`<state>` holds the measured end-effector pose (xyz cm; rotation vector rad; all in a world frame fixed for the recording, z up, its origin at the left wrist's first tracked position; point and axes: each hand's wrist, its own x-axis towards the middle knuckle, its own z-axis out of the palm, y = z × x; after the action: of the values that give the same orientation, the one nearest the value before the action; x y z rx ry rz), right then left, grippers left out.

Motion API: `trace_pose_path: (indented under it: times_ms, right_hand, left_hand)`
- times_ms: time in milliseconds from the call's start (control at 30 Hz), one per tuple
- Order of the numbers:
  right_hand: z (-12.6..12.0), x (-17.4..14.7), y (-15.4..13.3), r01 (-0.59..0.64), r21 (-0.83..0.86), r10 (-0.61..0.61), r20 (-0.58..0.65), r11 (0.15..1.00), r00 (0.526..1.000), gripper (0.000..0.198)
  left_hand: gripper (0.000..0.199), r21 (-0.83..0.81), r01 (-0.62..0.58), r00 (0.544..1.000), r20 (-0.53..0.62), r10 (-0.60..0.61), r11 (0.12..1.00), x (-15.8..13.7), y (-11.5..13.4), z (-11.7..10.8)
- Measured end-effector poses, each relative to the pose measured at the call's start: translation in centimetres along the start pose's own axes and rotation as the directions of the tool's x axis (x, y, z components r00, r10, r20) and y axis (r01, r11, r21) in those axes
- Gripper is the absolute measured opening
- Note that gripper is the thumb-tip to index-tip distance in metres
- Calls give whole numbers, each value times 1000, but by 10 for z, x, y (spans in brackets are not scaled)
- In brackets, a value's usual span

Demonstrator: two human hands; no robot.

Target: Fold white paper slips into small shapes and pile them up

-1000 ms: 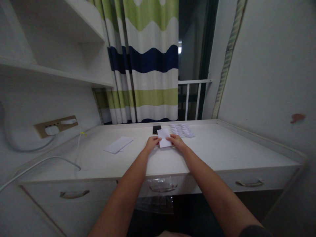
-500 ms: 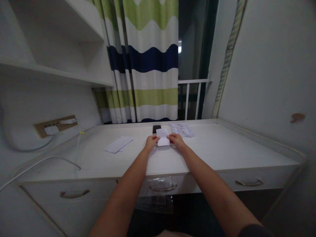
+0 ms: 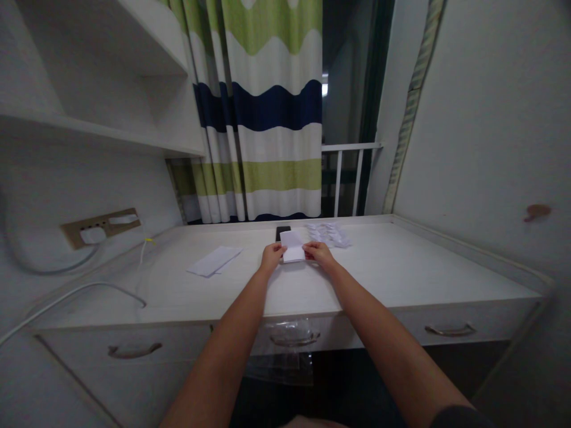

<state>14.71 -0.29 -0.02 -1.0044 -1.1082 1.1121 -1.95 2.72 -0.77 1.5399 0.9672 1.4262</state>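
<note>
A small sheet of white paper (image 3: 293, 245) is held up between my two hands, just above the desk (image 3: 383, 261). My left hand (image 3: 272, 257) pinches its left edge with thumb and fingers. On the opposite edge, my right hand (image 3: 318, 252) grips it in the same way. A crease seems to run across the sheet near finger height. Behind it, a dark flat object (image 3: 282, 230) is partly covered by the paper. Folded white paper pieces (image 3: 336, 235) lie in a cluster beyond my right hand.
Flat white sheets (image 3: 215, 261) lie to the left on the desk. A white cable (image 3: 89, 286) crosses the desk's left side below a wall socket (image 3: 100, 227). A clear plastic bag (image 3: 285, 362) hangs at the middle drawer. A striped curtain (image 3: 279, 142) hangs behind the desk.
The paper has shifted slightly left and tilted, and its crease shows more plainly. Both hands keep their hold on its edges. The other things have stayed in place.
</note>
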Motion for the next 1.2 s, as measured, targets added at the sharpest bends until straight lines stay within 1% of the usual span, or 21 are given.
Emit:
trace_pose_path:
  times_ms: [233, 467, 600, 800, 900, 1033, 1200]
  right_hand:
    - [-1, 4, 3, 31, -24, -31, 5, 999, 1000, 18]
    - [0, -1, 1, -19, -97, 22, 34, 995, 999, 14]
    - [0, -1, 2, 16, -117, -11, 45, 993, 999, 14]
    - [0, 1, 3, 30, -142, -27, 25, 989, 999, 13]
    - [0, -2, 1, 6, -160, 1, 44, 987, 999, 11]
    - [1, -6, -2, -56, -160, 67, 61, 986, 996, 10]
    - [1, -5, -1, -30, -162, 40, 62, 986, 997, 13]
  left_hand:
    - [21, 6, -14, 1000, 18, 14, 1000, 1, -1, 1]
    - [21, 43, -44, 998, -36, 45, 998, 4, -5, -1]
    - [17, 44, -32, 999, -40, 33, 999, 3, -3, 0]
    - [19, 67, -23, 999, -36, 25, 998, 2, 0, 1]
    - [19, 82, -31, 998, -44, 35, 996, 2, 1, 0]
    - [17, 88, -35, 995, -90, 43, 995, 3, 1, -1]
    - [17, 82, -33, 994, -100, 41, 996, 1, 2, 0]
